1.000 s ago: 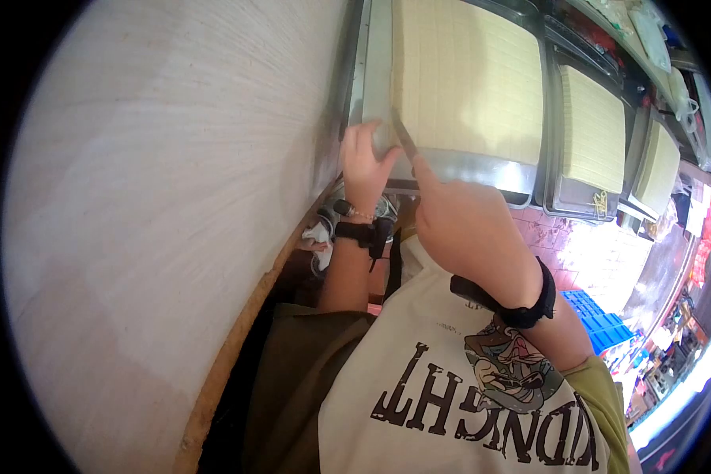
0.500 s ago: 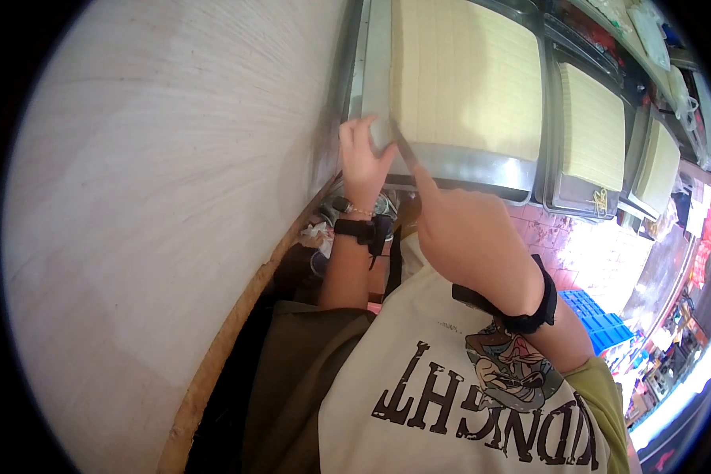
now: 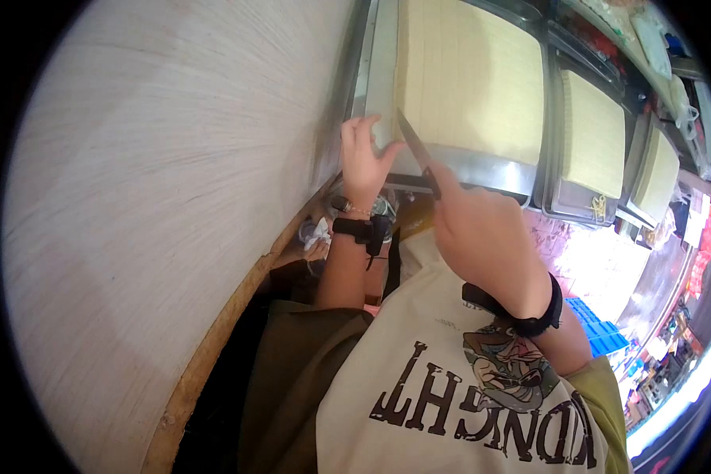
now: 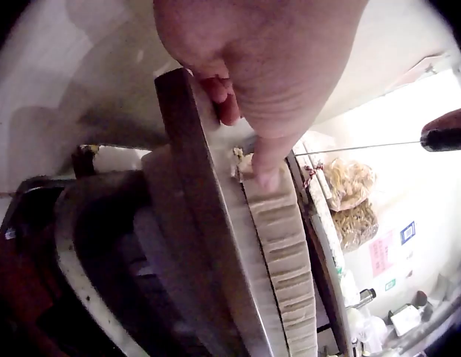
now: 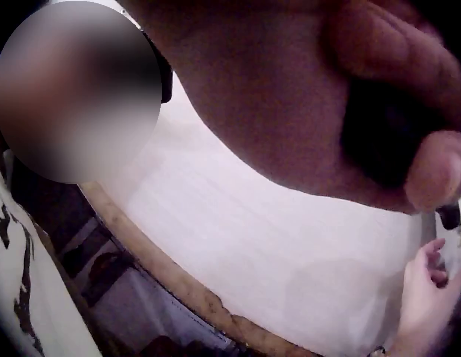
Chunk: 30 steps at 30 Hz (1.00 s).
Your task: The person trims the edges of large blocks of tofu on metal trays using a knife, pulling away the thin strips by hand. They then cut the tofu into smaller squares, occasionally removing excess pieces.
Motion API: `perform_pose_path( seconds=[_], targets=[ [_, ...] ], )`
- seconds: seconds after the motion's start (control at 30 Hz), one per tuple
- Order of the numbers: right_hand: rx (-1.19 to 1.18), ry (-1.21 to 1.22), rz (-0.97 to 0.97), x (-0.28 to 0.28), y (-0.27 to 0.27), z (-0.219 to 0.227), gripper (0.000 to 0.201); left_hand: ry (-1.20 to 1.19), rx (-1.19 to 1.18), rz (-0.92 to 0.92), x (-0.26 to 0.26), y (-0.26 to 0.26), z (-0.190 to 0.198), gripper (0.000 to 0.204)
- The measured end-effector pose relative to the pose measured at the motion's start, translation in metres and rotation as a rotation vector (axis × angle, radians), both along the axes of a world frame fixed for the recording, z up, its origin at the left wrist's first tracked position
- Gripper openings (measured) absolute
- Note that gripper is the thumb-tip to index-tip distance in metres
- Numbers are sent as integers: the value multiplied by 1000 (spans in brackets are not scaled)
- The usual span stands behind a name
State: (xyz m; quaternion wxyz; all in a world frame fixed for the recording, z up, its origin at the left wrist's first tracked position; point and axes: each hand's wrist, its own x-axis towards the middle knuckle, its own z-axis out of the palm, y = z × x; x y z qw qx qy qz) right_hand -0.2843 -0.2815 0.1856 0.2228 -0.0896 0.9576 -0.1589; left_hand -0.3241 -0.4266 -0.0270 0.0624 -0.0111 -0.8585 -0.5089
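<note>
A pale tofu slab (image 3: 470, 75), scored into a grid, fills a metal tray (image 3: 466, 170). My left hand (image 3: 363, 162) holds the tray's near left corner. Its thumb tip (image 4: 266, 167) presses the tofu edge (image 4: 286, 238), while the other fingers (image 4: 221, 100) curl over the metal rim (image 4: 208, 223). My right hand (image 3: 482, 237) grips a dark-handled knife (image 3: 415, 146), whose thin blade slants over that same corner just right of the left thumb. The right wrist view shows the fingers wrapped round the dark handle (image 5: 379, 141).
A broad surface covered in white cloth (image 3: 174, 197) lies to the left, with a wooden edge (image 3: 213, 355). Two more trays of tofu (image 3: 592, 130) (image 3: 656, 170) stand in a row to the right. Beyond them are pink floor tiles and a blue crate (image 3: 604, 340).
The right hand has drawn back toward my body and the knife has come up, so more of the blade shows over the corner. The left hand has stayed on the tray.
</note>
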Motion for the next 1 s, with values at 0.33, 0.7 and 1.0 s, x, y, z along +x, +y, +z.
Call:
perform_pose_path(
  seconds=[0.33,0.7,1.0],
  targets=[
    [49,211,141,1,-4,-12,42,31,-49,-6,0,-1,-5,52],
    [71,187,165,2,-9,-17,51,30,-43,-12,0,-1,-8,52],
    [-4,132,123,-2,-9,-17,51,17,8,-3,-1,1,-7,50]
  ],
)
